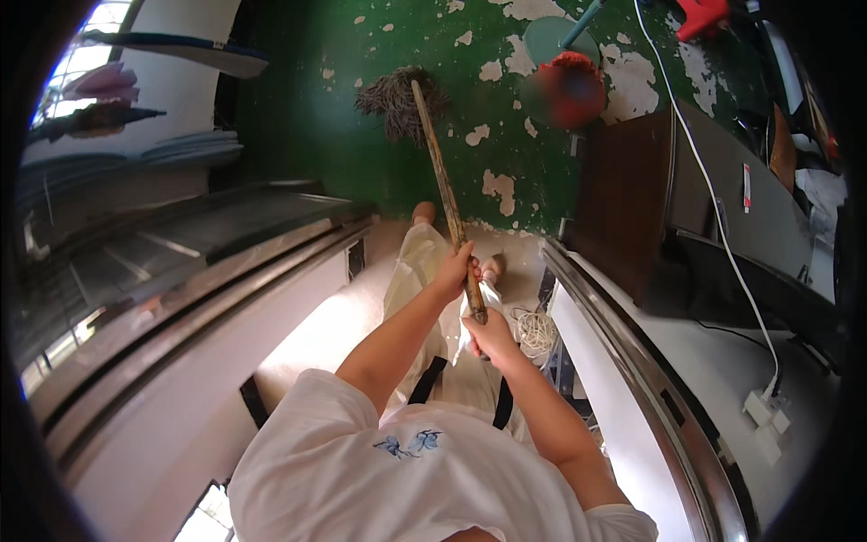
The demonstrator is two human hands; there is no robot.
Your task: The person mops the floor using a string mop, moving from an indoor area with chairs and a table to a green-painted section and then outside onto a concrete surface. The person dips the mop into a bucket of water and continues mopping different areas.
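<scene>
A mop [438,167] with a worn wooden handle slants away from me, its dark grey string head spread on the green floor [361,172]. My left hand [457,271] wraps round the handle's lower part in this view. Closer to my body, my right hand [492,334] is closed round the handle near its end. Both hands are in front of my legs, one above the other along the stick. The floor's paint is flaked off in pale patches around the mop head.
Door frames run along both sides. A dark brown cabinet [623,203] stands on the right, with a white cable [700,163] crossing above it to a power strip [766,408]. Beyond it are a red object [578,88] and a round teal base [549,41]. Coiled cord [535,332] lies by my right leg.
</scene>
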